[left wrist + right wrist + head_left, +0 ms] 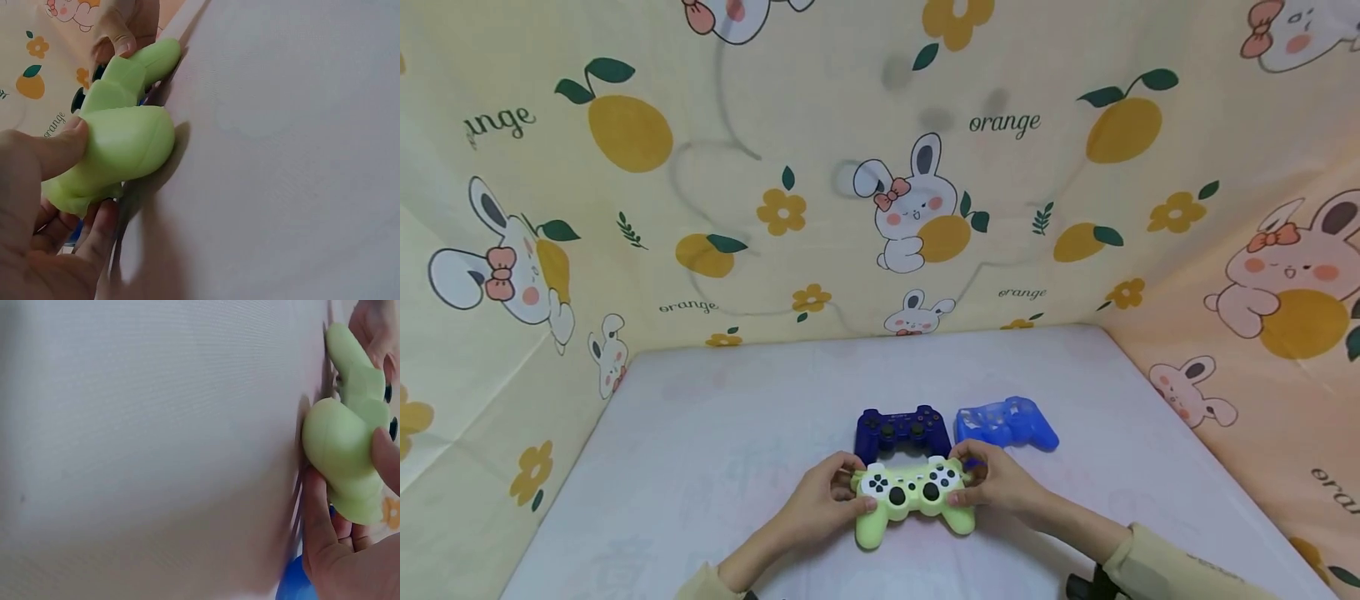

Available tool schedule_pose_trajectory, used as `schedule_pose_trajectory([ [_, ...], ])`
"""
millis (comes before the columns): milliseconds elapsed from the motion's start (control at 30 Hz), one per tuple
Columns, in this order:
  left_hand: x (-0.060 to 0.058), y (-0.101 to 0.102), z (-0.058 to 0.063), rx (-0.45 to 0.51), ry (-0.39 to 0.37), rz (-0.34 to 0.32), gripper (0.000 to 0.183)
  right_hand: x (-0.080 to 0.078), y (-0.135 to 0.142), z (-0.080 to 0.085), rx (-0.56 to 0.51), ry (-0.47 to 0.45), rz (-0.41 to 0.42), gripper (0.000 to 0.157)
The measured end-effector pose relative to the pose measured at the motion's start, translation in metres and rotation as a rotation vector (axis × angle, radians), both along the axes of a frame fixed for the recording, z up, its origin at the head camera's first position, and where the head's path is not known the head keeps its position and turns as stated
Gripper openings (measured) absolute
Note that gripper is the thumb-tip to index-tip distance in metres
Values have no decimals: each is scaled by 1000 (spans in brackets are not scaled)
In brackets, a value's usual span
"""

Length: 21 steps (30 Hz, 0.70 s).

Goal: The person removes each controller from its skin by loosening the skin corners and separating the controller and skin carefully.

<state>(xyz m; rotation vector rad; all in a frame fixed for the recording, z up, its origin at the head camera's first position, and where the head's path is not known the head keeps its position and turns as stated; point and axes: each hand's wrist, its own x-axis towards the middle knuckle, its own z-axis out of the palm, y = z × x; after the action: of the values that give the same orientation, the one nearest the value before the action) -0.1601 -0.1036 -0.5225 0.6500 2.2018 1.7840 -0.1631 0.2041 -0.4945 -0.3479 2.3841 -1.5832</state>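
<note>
A pale green game controller [912, 496] with white button areas and black thumbsticks is held between both hands, close over the table. My left hand [818, 498] grips its left end, thumb on the face beside the grip and fingers underneath. On the opposite end my right hand [1000, 483] pinches it the same way. From the left wrist view, the rounded green grip [134, 140] shows a loose, rippled edge near the fingers. In the right wrist view the other grip [334, 437] rests between thumb and fingers.
Just behind the green controller lies a dark blue controller [902, 429], partly overlapped by it. To its right sits a translucent blue controller-shaped piece [1009, 423]. The white-covered table [737, 400] meets cloth walls [820, 167] printed with rabbits and oranges at the back and sides.
</note>
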Motion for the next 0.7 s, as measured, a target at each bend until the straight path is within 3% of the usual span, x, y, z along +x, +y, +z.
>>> schedule_pose_trajectory([
  [300,-4,-1,-4,16,-2,14,37,0,-2,2,-5,-13,-36,49],
  [700,0,0,-3,24,57,90,28,2,-1,1,25,34,-42,40],
])
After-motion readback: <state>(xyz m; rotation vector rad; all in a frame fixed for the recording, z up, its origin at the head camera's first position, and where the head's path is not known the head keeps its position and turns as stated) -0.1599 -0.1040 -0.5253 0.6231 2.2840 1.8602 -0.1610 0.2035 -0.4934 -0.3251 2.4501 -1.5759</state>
